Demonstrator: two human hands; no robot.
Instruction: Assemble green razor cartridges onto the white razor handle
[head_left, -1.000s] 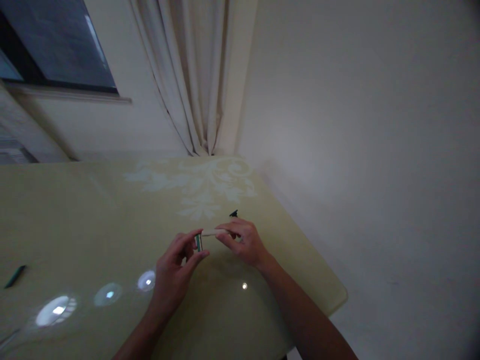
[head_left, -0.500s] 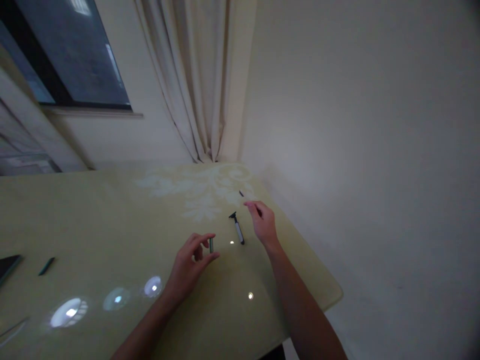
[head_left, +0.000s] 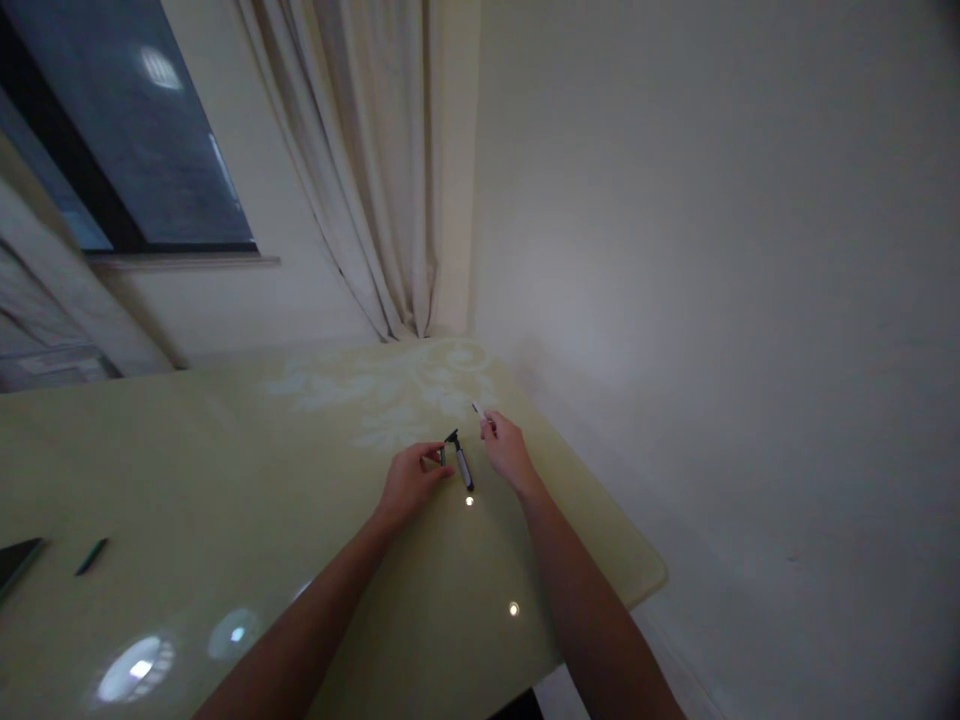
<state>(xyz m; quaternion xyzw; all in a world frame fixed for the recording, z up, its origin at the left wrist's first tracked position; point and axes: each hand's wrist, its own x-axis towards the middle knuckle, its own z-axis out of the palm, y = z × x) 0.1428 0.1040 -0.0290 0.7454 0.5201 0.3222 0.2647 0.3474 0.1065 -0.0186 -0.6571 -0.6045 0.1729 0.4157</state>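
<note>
My left hand (head_left: 411, 480) pinches a small dark green piece (head_left: 442, 457) upright between thumb and fingers, just left of a razor. The razor (head_left: 464, 467), with a black head and a grey and black handle, lies on the glossy table (head_left: 360, 600). To its right, my right hand (head_left: 504, 445) is closed around a thin light handle with a small dark end (head_left: 477, 409) that points up and left. Most of that handle is hidden by the fingers.
On the table's left side lie a dark green stick-like object (head_left: 91, 557) and a dark flat object (head_left: 16, 562) at the frame edge. The table's right edge (head_left: 600, 500) runs near the wall. A curtain (head_left: 375, 170) hangs behind the far edge.
My left hand has moved right and forward with the green piece, close to the razor. My right hand now grips the thin object near the spot where its dark end showed before. The view has shifted slightly.
</note>
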